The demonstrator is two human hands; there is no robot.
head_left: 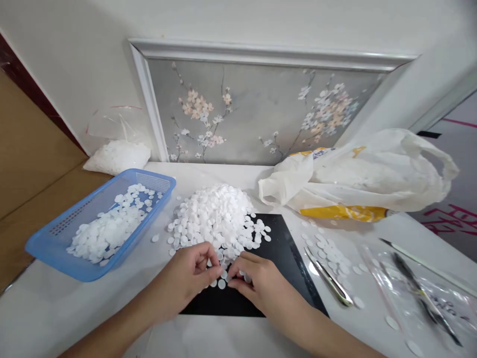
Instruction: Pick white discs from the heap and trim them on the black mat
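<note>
A large heap of small round white plastic discs (212, 214) lies partly on a black mat (283, 248) in the middle of the table. At the near edge of the heap, my left hand (196, 268) is closed in a pinch, thumb against forefinger; what it holds, if anything, is too small to make out. Just right of it, my right hand (257, 278) curls above the mat, with white discs showing between its thumb and fingers. A few loose discs lie on the mat between the two hands.
A blue plastic basket (100, 186) holding more discs stands left, before a clear bag of white pieces (117, 156). On the right are a white plastic bag (354, 174), silver tweezers (330, 278), scattered discs, and a clear bag (395, 283) under dark tweezers (425, 298). A framed flower picture (257, 109) stands behind.
</note>
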